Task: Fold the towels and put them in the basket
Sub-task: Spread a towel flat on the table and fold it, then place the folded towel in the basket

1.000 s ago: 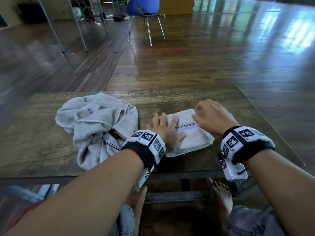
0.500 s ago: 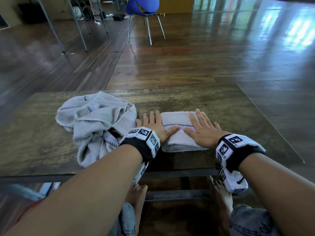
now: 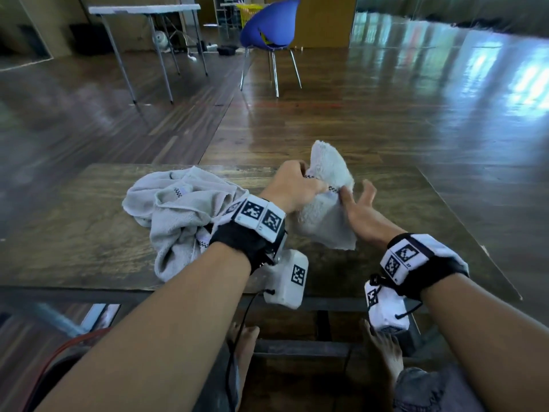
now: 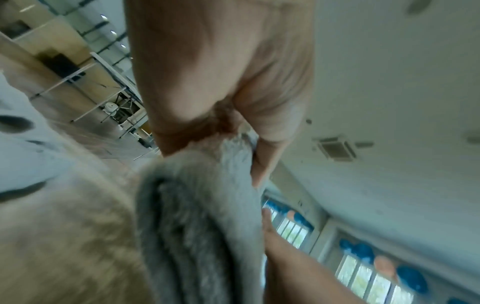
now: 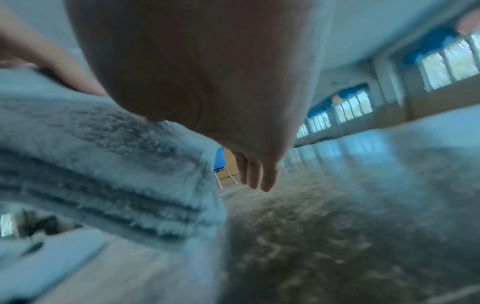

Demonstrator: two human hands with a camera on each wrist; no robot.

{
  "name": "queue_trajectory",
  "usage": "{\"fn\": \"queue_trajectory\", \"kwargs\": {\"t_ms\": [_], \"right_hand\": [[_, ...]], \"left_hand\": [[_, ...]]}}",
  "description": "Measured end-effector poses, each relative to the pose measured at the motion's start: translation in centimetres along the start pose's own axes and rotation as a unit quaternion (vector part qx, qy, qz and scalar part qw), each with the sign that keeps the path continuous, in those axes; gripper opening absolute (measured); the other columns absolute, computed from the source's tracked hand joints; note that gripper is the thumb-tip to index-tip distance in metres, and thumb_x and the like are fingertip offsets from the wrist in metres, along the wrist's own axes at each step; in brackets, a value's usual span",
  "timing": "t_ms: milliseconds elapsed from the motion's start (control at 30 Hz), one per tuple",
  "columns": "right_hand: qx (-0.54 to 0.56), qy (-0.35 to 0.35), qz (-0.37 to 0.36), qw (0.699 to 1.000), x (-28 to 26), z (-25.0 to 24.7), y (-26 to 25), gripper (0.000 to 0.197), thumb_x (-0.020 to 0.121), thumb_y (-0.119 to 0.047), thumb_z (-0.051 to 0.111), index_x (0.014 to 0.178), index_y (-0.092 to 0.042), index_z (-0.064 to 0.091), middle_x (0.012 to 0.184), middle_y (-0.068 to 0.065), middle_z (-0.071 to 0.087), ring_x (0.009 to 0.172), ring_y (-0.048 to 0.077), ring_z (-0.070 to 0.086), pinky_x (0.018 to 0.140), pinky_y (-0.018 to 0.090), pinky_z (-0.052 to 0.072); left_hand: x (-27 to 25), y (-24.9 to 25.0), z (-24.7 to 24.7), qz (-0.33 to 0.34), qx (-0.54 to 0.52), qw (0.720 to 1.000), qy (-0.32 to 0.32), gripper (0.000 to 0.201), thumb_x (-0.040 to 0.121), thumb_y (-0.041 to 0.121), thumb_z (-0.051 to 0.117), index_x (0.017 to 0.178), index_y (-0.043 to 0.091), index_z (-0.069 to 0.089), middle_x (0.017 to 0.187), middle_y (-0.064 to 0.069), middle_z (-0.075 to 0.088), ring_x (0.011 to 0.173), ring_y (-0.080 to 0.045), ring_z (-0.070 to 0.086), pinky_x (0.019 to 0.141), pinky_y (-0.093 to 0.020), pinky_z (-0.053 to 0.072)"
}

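Head view shows a person seated at a low wooden desk (image 3: 89,242), bare feet visible under its near edge. Their left hand (image 3: 292,185) is curled tight round the middle of a folded white towel (image 3: 326,215), which is lifted clear of the desk near the far edge, standing roughly upright with one end poking above the fist and the other hanging below. A checkered band on the towel shows just at the knuckles. The left wrist view confirms the grip: thumb and fingers (image 4: 262,156) pinch the layered terry edge between them.

The right hand (image 3: 358,203) is beside the towel, fingers straight and spread, palm against the towel's right face, holding nothing. In the right wrist view the fingertips (image 5: 257,176) point straight outward past the towel's stacked folds (image 5: 103,164).

A second, grey towel (image 3: 184,212) lies crumpled in a heap toward the desk's left side, just beside the left wrist band (image 3: 258,217).

Across the wooden floor stands a blue chair (image 3: 269,28), with a yellow basket (image 3: 249,10) partly hidden behind it, and a white folding table (image 3: 145,8) to the left.
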State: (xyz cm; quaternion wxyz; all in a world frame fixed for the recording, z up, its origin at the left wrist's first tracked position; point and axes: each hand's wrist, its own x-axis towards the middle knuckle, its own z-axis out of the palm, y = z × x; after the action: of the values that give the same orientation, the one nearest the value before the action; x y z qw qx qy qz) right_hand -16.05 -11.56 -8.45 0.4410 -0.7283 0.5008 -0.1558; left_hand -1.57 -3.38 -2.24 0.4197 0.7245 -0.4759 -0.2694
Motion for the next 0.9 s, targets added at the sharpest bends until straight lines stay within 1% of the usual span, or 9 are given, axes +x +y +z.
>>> {"fn": "queue_trajectory", "kwargs": {"t_ms": [167, 233, 333, 467, 533, 600, 700, 800, 900], "right_hand": [[0.247, 0.036, -0.057, 0.967, -2.7, -1.8, -6.9, 0.058, 0.102, -0.046, 0.049, 0.136, -0.001, 0.035, 0.111, 0.006, 0.055, 0.089, 0.017, 0.061, 0.069, 0.024, 0.054], [0.282, 0.002, -0.105, 0.954, -3.9, -1.9, -10.7, 0.052, 0.099, -0.024, 0.059, 0.138, 0.004, 0.037, 0.112, 0.015, 0.057, 0.085, 0.022, 0.063, 0.073, 0.038, 0.056], [0.273, -0.008, -0.19, 0.943, -7.6, -0.7, -17.5, 0.069, 0.076, -0.011, 0.06, 0.137, -0.004, 0.029, 0.106, 0.005, 0.05, 0.092, 0.019, 0.058, 0.083, 0.045, 0.053], [0.147, -0.116, -0.263, 0.947, -13.1, 5.6, -24.2, 0.066, 0.057, -0.013, 0.05, 0.119, -0.016, 0.029, 0.098, 0.006, 0.042, 0.082, 0.016, 0.051, 0.06, 0.032, 0.043], [0.038, -0.161, -0.275, 0.947, -14.8, 10.6, -25.6, 0.068, 0.055, -0.015, 0.052, 0.118, -0.023, 0.026, 0.108, 0.01, 0.044, 0.095, 0.025, 0.057, 0.063, 0.034, 0.05], [-0.063, -0.207, -0.267, 0.939, -16.1, 16.1, -26.0, 0.074, 0.058, -0.017, 0.056, 0.124, -0.027, 0.024, 0.111, 0.016, 0.049, 0.105, 0.036, 0.059, 0.078, 0.047, 0.056], [-0.183, -0.273, -0.299, 0.896, -18.2, 24.7, -25.1, 0.079, 0.067, -0.023, 0.06, 0.139, -0.016, 0.027, 0.104, 0.014, 0.056, 0.095, 0.033, 0.062, 0.08, 0.048, 0.057], [-0.278, -0.34, -0.296, 0.848, -19.3, 33.1, -22.5, 0.081, 0.082, -0.02, 0.064, 0.148, -0.008, 0.019, 0.115, 0.017, 0.053, 0.11, 0.035, 0.058, 0.092, 0.047, 0.052], [-0.34, -0.397, -0.237, 0.819, -20.1, 40.0, -17.8, 0.08, 0.091, -0.02, 0.06, 0.153, -0.011, 0.01, 0.096, 0.014, 0.048, 0.097, 0.03, 0.057, 0.077, 0.036, 0.045]], "left_hand": [[-3.9, 4.2, -5.9, 0.009, -0.091, 0.994, 0.054, 0.042, 0.076, 0.017, 0.078, 0.111, -0.002, 0.066, 0.108, -0.019, 0.071, 0.1, -0.034, 0.069, 0.094, -0.054, 0.053], [-6.5, 5.1, -9.2, 0.019, -0.134, 0.986, 0.099, 0.039, 0.077, 0.014, 0.077, 0.113, 0.0, 0.067, 0.109, -0.018, 0.072, 0.101, -0.034, 0.069, 0.094, -0.053, 0.054], [-11.7, 4.4, -14.3, 0.03, -0.21, 0.961, 0.177, 0.031, 0.082, 0.01, 0.074, 0.111, 0.003, 0.068, 0.106, -0.014, 0.074, 0.097, -0.029, 0.071, 0.086, -0.043, 0.059], [-20.6, -0.4, -19.0, -0.005, -0.249, 0.935, 0.253, 0.015, 0.09, 0.019, 0.067, 0.103, 0.013, 0.068, 0.077, 0.008, 0.071, 0.066, -0.008, 0.066, 0.057, -0.023, 0.05], [-25.3, -4.5, -20.0, -0.053, -0.253, 0.923, 0.286, 0.002, 0.09, 0.016, 0.065, 0.091, 0.015, 0.063, 0.059, 0.009, 0.06, 0.051, -0.009, 0.057, 0.051, -0.023, 0.043], [-29.4, -9.3, -20.3, -0.092, -0.274, 0.905, 0.313, 0.004, 0.087, 0.011, 0.064, 0.088, 0.015, 0.062, 0.063, 0.001, 0.059, 0.054, -0.017, 0.055, 0.053, -0.031, 0.04], [-34.4, -16.9, -19.5, -0.175, -0.3, 0.854, 0.388, 0.012, 0.087, 0.011, 0.064, 0.097, 0.015, 0.068, 0.082, 0.001, 0.073, 0.069, -0.016, 0.067, 0.059, -0.031, 0.051], [-38.1, -24.0, -17.2, -0.268, -0.315, 0.803, 0.43, 0.006, 0.087, 0.008, 0.063, 0.083, 0.011, 0.067, 0.065, 0.009, 0.068, 0.057, -0.01, 0.061, 0.055, -0.029, 0.051], [-40.6, -30.3, -13.7, -0.371, -0.35, 0.744, 0.431, 0.011, 0.086, 0.004, 0.06, 0.093, 0.005, 0.069, 0.085, -0.004, 0.075, 0.079, -0.021, 0.07, 0.07, -0.039, 0.059]]}}
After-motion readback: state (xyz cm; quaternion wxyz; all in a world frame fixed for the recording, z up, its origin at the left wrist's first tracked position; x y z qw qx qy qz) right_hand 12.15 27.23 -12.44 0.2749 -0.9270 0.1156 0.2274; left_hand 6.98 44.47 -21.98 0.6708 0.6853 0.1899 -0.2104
